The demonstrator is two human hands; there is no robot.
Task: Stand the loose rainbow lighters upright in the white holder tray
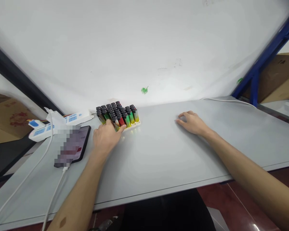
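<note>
Several lighters point(127, 120) with black tops and red, green and yellow bodies stand upright in rows in a pale tray point(134, 125), near the wall. My left hand point(106, 136) is closed at the near left corner of this tray, its thumb along the front edge and its index finger against the lighters. Its other fingertips are partly hidden. My right hand point(190, 122) rests on the table to the right, apart from the lighters, with its fingers loosely spread and nothing in them.
On the grey table point(159, 166), a phone point(83, 144) with a white charging cable point(57, 186) lies left of my left arm. Behind it are white power strips point(74, 118). A white wall stands at the back; cardboard boxes point(276, 78) sit beyond the blue frame point(255, 80).
</note>
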